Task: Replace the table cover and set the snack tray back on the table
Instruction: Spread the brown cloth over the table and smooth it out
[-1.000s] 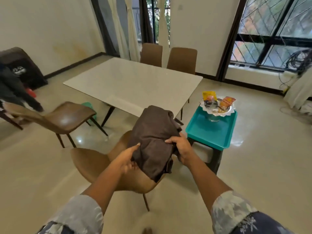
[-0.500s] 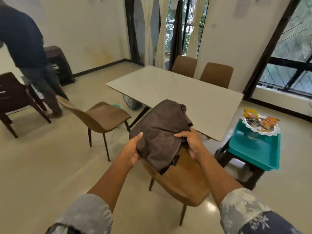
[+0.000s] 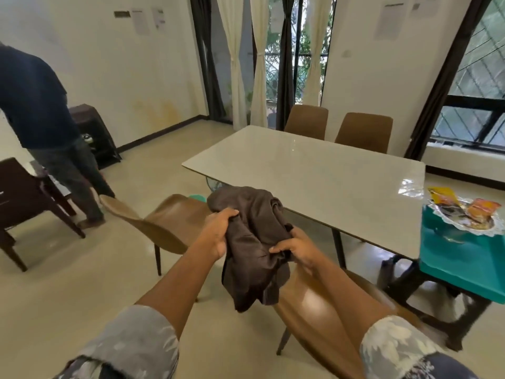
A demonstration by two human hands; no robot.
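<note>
A bundled dark brown table cover [image 3: 254, 242] hangs in front of me, above a brown chair [image 3: 322, 310]. My left hand [image 3: 217, 232] grips its left side with curled fingers. My right hand [image 3: 293, 248] grips its lower right edge. Beyond it stands the bare white table [image 3: 314, 181]. At the right edge, a teal snack tray [image 3: 461, 263] rests on a dark stool [image 3: 426, 291] and carries a white doily plate with snack packets [image 3: 464, 212].
A second brown chair [image 3: 164, 222] stands left of the table, and two more [image 3: 338, 127] at its far side. A person [image 3: 46, 127] stands at the left by a dark wooden chair [image 3: 19, 198]. Open floor lies in the left foreground.
The view has swung left and closer to the table. My left hand has shifted from pressing the cover's side to gripping its upper left. The tray now sits at the right edge.
</note>
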